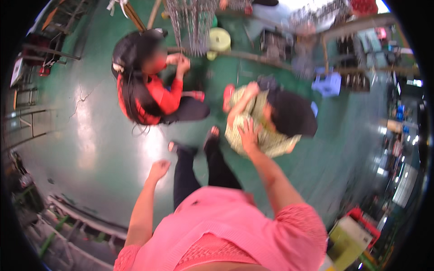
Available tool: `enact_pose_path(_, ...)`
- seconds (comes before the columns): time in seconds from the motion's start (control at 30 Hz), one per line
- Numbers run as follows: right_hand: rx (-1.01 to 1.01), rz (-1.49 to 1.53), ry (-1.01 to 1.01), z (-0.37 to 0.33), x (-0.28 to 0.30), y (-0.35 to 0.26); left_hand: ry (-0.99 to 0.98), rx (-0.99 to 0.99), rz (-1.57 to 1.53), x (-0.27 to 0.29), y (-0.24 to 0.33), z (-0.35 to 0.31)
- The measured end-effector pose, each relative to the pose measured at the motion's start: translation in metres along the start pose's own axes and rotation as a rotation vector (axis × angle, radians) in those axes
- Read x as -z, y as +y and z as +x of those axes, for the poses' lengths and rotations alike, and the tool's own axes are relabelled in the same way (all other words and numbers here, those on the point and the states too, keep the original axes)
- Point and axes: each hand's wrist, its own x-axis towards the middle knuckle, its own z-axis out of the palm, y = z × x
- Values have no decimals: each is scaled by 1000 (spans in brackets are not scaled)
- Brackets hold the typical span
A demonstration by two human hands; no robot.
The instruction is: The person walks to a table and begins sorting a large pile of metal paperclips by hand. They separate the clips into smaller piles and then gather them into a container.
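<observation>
My right hand [248,134] lies with fingers spread on the back of a person in a yellow patterned shirt [235,141], who sits low and wears a dark cap [294,113]. Nothing is held in that hand. To the left, my left hand [159,170] hangs over the floor beside my leg, its fingers curled in, and I see nothing in it. Further ahead on the left, a person in a red top [163,97] sits low with both hands raised together; what those fingers hold is too small to make out.
Grey strands [192,22] hang from a wooden frame ahead. A round pale-yellow stool or container [219,39] stands beneath. A light-blue plastic stool [326,84] is at the far right. Metal racks [86,221] line the near left; a red crate [365,226] is at the near right.
</observation>
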Motion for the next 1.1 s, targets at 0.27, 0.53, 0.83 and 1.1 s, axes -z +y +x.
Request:
enact_pose_path(0.27,-92,183,-250,-28,-53,-8,44,208,-231,-12,1,-52)
enact_pose_path(0.53,-266,216,-423,-18,0,-60,100,246,-341,-6,-133,-57)
enact_pose_path(0.83,162,321,-670,48,85,-318,387,315,-362,111,-319,-109)
enact_pose_path(1.1,393,661,-424,172,228,-530,523,300,-673,269,-407,-67)
